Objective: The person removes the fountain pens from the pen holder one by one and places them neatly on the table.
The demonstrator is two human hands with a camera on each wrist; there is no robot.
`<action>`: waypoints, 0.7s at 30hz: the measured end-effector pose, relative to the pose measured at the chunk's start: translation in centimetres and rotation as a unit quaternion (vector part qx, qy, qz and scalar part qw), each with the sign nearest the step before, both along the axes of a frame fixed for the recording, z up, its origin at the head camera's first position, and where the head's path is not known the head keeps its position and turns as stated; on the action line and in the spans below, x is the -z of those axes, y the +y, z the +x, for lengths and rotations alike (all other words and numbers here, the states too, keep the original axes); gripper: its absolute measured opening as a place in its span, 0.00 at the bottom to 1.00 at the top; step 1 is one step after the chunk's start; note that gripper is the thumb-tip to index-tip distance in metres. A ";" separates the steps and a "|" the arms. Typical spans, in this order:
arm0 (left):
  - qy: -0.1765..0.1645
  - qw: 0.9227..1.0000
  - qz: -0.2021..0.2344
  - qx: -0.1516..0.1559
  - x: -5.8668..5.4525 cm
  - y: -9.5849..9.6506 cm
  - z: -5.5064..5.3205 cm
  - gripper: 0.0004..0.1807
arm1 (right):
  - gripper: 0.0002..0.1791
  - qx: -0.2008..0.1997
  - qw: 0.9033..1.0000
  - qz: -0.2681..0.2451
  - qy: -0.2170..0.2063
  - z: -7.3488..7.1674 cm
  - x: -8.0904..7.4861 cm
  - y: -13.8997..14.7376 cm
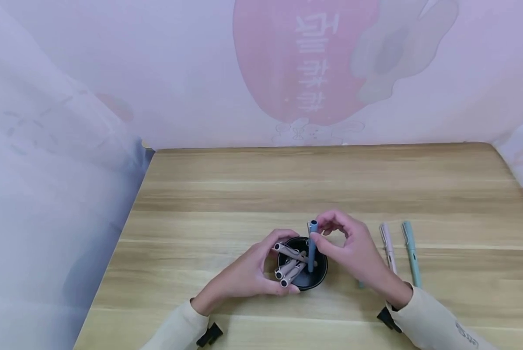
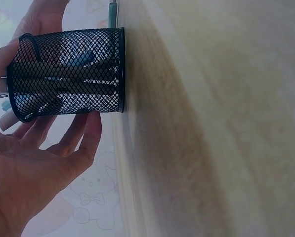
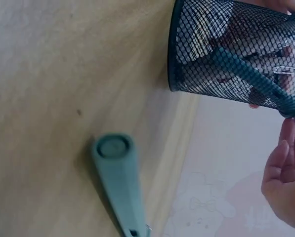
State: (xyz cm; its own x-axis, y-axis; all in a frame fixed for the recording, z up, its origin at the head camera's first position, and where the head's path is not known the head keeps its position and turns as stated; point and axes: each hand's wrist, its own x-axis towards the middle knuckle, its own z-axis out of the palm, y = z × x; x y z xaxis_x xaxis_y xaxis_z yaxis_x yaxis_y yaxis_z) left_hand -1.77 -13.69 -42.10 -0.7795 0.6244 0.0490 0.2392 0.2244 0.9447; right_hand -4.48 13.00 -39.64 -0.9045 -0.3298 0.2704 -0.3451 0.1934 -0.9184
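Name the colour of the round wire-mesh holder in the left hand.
Black; the holder shows best in the left wrist view.

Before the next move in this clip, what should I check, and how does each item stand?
1. Black mesh cup steadied: ok, left grip holds it.
2. Cup upright: ok, opening faces up.
3. Blue pen secured: ok, right grip pinches its upper part.
4. Blue pen's lower end inside the cup: ok.
5. Blue pen touching the cup's bottom: cannot tell through the mesh.
6. Lilac pen in full view: not ok, right wrist covers part.
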 end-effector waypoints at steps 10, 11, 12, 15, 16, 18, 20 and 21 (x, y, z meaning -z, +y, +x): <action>0.003 1.000 -0.024 -0.015 -0.1 0.0 -0.1 0.53 | 0.16 0.012 0.987 -0.145 0.063 0.0 -1.2 1.1; 0.003 1.000 -0.023 -0.015 -0.1 0.0 -0.2 0.52 | 0.16 0.013 0.985 -0.157 0.069 0.0 -1.3 1.2; 0.003 1.000 -0.023 -0.015 -0.1 0.0 -0.2 0.52 | 0.16 0.016 0.983 -0.167 0.073 0.0 -1.4 1.4; 0.004 1.000 -0.016 -0.010 0.0 0.1 -0.3 0.51 | 0.16 0.020 0.974 -0.208 0.088 0.1 -1.5 1.9; 0.004 1.000 -0.010 -0.006 0.0 0.2 -0.4 0.51 | 0.16 0.023 0.970 -0.222 0.092 0.2 -1.6 2.1; 0.007 1.000 -0.002 0.002 0.1 0.2 -0.6 0.50 | 0.15 0.036 0.964 -0.241 0.104 0.2 -1.7 2.5; 0.009 1.000 0.001 0.009 0.1 0.3 -0.7 0.50 | 0.14 0.050 0.959 -0.252 0.119 0.1 -1.8 3.0; 0.011 1.000 0.003 0.012 0.1 0.4 -0.7 0.50 | 0.14 0.054 0.957 -0.258 0.122 0.1 -1.9 3.2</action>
